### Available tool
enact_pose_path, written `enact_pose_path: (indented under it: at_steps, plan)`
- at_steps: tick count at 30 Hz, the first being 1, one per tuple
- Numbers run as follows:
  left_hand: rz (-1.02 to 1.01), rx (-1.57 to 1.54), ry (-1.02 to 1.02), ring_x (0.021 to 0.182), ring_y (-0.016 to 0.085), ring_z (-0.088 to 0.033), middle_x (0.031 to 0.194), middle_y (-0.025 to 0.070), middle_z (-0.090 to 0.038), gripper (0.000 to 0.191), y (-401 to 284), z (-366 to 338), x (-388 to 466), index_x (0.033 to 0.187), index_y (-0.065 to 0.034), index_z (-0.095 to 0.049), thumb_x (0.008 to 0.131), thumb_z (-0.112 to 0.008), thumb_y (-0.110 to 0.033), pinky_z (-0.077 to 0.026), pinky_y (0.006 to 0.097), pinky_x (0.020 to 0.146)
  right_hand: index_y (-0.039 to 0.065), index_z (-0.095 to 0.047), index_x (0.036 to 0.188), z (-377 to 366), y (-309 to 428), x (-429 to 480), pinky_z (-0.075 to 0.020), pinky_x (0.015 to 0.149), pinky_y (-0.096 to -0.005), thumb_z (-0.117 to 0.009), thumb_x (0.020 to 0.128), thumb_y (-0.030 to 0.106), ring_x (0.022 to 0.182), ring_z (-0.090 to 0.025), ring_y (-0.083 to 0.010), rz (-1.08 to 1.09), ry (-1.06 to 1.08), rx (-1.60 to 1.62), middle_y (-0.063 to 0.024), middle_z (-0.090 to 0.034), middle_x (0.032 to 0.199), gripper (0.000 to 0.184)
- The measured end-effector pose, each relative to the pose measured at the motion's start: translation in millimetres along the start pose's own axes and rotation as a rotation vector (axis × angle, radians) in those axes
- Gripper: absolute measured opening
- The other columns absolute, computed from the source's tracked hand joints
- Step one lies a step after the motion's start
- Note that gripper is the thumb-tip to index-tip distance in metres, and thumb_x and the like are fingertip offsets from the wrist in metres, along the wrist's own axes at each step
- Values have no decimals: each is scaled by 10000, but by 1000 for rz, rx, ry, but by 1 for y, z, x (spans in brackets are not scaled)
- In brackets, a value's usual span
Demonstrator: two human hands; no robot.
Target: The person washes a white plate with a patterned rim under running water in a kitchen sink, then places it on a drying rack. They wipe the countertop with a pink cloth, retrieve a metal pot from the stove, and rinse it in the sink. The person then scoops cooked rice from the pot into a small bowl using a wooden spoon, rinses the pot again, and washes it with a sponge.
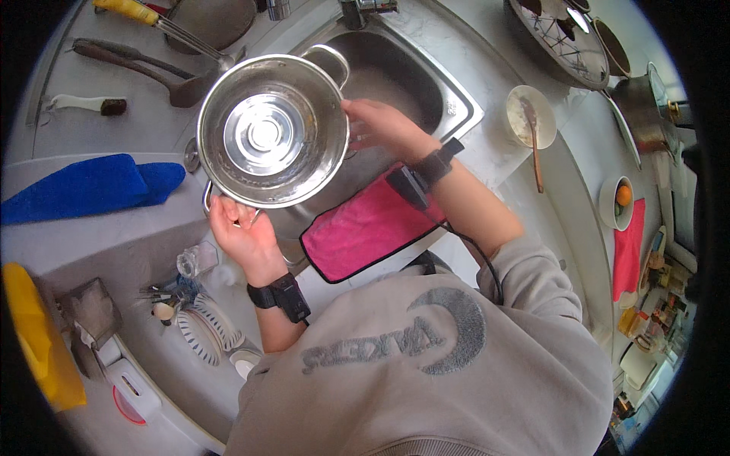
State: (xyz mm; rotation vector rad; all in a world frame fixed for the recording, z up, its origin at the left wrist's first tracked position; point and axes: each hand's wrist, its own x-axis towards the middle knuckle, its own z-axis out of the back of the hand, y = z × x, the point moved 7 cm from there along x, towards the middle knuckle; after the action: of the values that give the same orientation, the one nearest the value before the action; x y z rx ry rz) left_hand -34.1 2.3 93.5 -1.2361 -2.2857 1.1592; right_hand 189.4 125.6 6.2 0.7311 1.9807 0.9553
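Observation:
A shiny stainless steel pot [251,119] with two loop handles is held over the sink [393,68], tilted so that its inside faces me. It looks bare apart from small marks on the wall. My left hand [242,233] has its fingers around the lower loop handle. At the pot's right side my right hand [382,125] supports the wall, thumb by the rim and the other fingers partly hidden behind it. A pink cloth [365,228] with black edging lies over the sink's near edge, below my right wrist.
The faucet [355,14] stands behind the sink. Left are wooden utensils [188,91], a white-handled brush [88,104] and a blue cloth [91,188]. A bowl [516,122] with a wooden spoon [536,154] sits right. Plates [199,336] and a glass jar [197,260] are lower left.

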Motion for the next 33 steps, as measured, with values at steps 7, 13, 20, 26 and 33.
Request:
enact_pose_path:
  at_steps: [7,13,20,26,33]
  plan:
    - [72,-99,11,401,51,-305,510,-53,-361,278,8,1,2,639,-130,-414,911,-413,-183,-284,202,457,-26,-542,1086,-16,15,-15,-512,609,-269,-540,795,137,682,-599,-141,219,-99,-195,-78,-614,856,334]
    - [150,-101,138,454,47,-313,579,-52,-394,198,21,18,14,714,-114,-435,904,-431,-166,-279,204,497,-35,-604,955,-7,23,-20,-505,598,-318,-538,755,139,626,-622,-180,329,-315,-443,-141,-626,712,273]
    - [599,368,48,1029,254,-515,1140,137,-524,377,46,64,8,1161,19,-484,784,-500,-3,-410,422,913,14,-654,742,11,33,-29,-503,701,-428,-596,670,212,738,-620,-351,253,-506,-798,-207,-624,769,218]
    - [623,272,46,1125,333,-477,1185,175,-496,490,60,64,-21,1197,65,-431,708,-395,72,-377,500,1001,20,-636,960,0,52,-44,-484,752,-412,-596,696,212,817,-609,-361,408,-551,-826,-209,-631,859,328]
    - [816,-48,32,1217,426,-370,1285,246,-408,599,83,63,-25,1240,129,-361,641,-360,100,-385,468,1022,3,-510,1179,-13,41,-130,-478,802,-374,-663,738,320,947,-599,-336,468,-470,-677,-202,-606,1046,565]
